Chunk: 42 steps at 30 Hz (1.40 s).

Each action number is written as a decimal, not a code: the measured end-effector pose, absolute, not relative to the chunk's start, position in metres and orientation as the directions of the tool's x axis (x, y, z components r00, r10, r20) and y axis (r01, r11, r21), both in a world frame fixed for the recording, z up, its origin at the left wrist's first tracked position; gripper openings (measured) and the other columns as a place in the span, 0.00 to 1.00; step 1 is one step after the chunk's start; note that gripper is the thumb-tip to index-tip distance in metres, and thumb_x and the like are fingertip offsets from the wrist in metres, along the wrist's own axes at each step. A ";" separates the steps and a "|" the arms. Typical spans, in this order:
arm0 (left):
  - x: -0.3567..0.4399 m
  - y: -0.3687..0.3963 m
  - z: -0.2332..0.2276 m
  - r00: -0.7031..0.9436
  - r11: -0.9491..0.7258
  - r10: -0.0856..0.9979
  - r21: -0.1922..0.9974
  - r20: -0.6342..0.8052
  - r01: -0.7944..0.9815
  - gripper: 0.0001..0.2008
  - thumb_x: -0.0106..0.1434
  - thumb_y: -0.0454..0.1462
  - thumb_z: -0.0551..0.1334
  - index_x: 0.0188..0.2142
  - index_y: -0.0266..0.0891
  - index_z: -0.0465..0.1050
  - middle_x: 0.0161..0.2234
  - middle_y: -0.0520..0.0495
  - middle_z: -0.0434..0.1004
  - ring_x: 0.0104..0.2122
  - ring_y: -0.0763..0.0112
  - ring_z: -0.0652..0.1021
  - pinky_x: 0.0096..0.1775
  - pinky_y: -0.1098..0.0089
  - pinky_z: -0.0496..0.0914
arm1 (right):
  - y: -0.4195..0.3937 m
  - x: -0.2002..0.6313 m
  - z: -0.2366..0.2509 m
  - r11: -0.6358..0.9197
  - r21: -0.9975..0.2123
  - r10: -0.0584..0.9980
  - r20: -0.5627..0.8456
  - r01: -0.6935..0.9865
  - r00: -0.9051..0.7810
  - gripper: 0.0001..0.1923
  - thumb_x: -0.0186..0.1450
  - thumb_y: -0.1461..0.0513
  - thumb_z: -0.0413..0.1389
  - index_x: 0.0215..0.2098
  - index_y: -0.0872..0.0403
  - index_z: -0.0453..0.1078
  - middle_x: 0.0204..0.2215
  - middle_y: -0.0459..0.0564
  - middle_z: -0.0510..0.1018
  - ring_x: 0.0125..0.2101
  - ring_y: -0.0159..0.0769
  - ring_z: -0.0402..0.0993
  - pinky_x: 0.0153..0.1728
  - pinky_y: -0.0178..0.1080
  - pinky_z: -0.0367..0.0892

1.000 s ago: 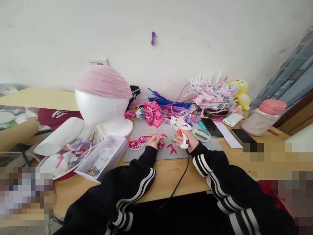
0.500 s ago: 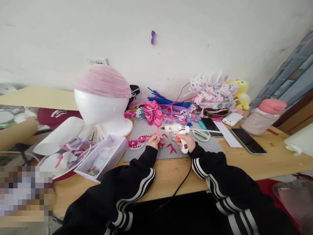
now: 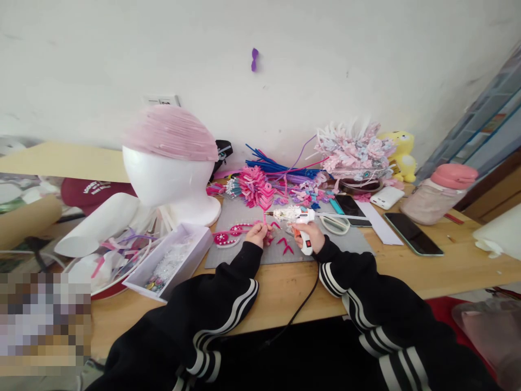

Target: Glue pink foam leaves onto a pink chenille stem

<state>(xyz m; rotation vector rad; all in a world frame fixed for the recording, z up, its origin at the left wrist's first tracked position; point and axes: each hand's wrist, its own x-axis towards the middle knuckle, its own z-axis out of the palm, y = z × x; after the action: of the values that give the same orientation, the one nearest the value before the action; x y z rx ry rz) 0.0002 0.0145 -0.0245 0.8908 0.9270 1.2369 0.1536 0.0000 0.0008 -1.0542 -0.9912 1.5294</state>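
— Glue gun, was that the white thing in your hand?

— Yes. The white plastic glue gun with the orange trigger (image 3: 299, 220) was in my right hand (image 3: 311, 237). My fingers were wrapped tight around its handle. It lay sideways over the grey cutting mat (image 3: 244, 252), and its tip pointed left, at a thin pink stem.

— What did your other hand do?

— My left hand (image 3: 258, 234) pinched the bottom of the pink fuzzy flower on its thin stem (image 3: 262, 196). The flower stood up above my fingers. My two hands were near each other but did not touch.

— Where was all this?

— On the mat, in the middle of the wooden table (image 3: 456, 266). Little pink bent pieces (image 3: 285, 245) lay on the mat between my hands. A pink oval piece with white beads (image 3: 228, 237) lay just left of my left hand.

— What else was around?

— A white foam head with a pink cap (image 3: 171, 163) stood at the far left corner of the mat. A white box of shiny bits (image 3: 171, 260) sat in front of it. White scissors (image 3: 336, 222) lay just beyond the glue gun, and a dark phone (image 3: 413, 233) lay further right. The black cord (image 3: 299, 307) ran from the gun down over the table's edge.
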 end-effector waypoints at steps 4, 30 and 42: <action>0.000 0.015 -0.025 0.092 0.114 0.992 0.930 -0.087 -0.351 0.14 0.43 0.44 0.63 0.21 0.34 0.64 0.21 0.51 0.68 0.17 0.82 0.67 0.15 0.80 0.58 | -0.002 0.153 0.005 -0.198 -0.950 0.977 -0.171 -0.241 -0.129 0.11 0.44 0.57 0.55 0.13 0.56 0.61 0.03 0.41 0.58 0.05 0.24 0.52 0.06 0.30 0.48; -0.001 0.016 -0.028 0.164 0.063 0.986 0.909 0.006 -0.412 0.15 0.44 0.44 0.63 0.22 0.34 0.66 0.17 0.53 0.64 0.17 0.80 0.67 0.17 0.79 0.58 | 0.013 0.169 0.004 -0.085 -0.717 0.995 -0.028 0.692 0.093 0.26 0.57 0.49 0.44 0.09 0.55 0.60 0.07 0.47 0.64 0.13 0.30 0.63 0.16 0.32 0.54; -0.001 0.014 -0.027 0.241 0.026 0.967 0.912 0.080 -0.409 0.16 0.46 0.46 0.62 0.24 0.34 0.66 0.20 0.51 0.67 0.18 0.80 0.66 0.19 0.77 0.56 | -0.002 0.151 0.008 -0.318 -0.946 0.900 -0.321 0.058 -0.296 0.20 0.60 0.53 0.43 0.19 0.58 0.63 0.05 0.40 0.61 0.03 0.21 0.49 0.04 0.27 0.41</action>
<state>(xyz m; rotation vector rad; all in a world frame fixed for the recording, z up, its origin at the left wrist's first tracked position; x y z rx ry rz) -0.0014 0.0141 -0.0274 1.0263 0.7046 1.2115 0.1510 -0.0016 0.0076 -1.2966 -1.2675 1.6854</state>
